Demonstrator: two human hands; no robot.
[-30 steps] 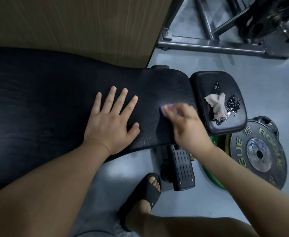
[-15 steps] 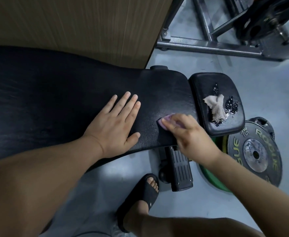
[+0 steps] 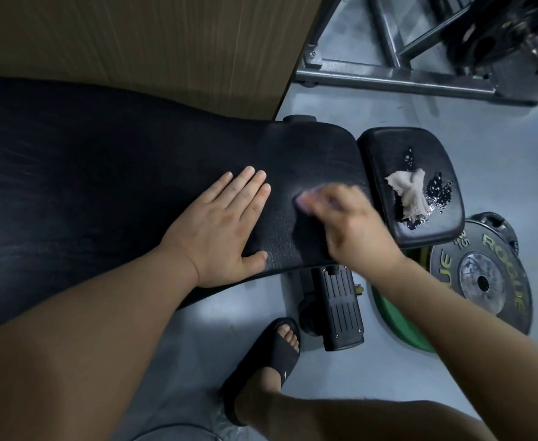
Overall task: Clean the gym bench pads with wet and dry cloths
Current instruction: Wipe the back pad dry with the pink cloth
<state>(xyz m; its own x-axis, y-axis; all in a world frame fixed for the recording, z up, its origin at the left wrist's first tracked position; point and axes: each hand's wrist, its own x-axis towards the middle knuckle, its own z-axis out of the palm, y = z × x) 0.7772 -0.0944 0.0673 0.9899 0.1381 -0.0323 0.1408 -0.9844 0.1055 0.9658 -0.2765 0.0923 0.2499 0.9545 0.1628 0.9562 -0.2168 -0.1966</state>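
Note:
The long black bench pad [image 3: 108,186] runs from the left to the centre. My left hand [image 3: 220,227] lies flat on it, fingers straight and together. My right hand [image 3: 347,224], blurred by motion, presses a small pink cloth [image 3: 302,202] against the pad's right end; only the cloth's edge shows past the fingers. A smaller black seat pad [image 3: 385,154] sits to the right, with water drops and a crumpled beige cloth [image 3: 411,192] lying on it.
A black weight plate [image 3: 484,281] and a green plate [image 3: 398,323] lie on the grey floor at the right. The bench's black foot [image 3: 337,307] and my sandalled foot [image 3: 271,358] are below the pad. A wooden panel [image 3: 134,49] stands behind, a steel rack base [image 3: 388,74] at top right.
My right hand with the pink cloth has slid along the pad's right end, first toward the near edge, then back up. My left hand's fingers closed together and shifted slightly right.

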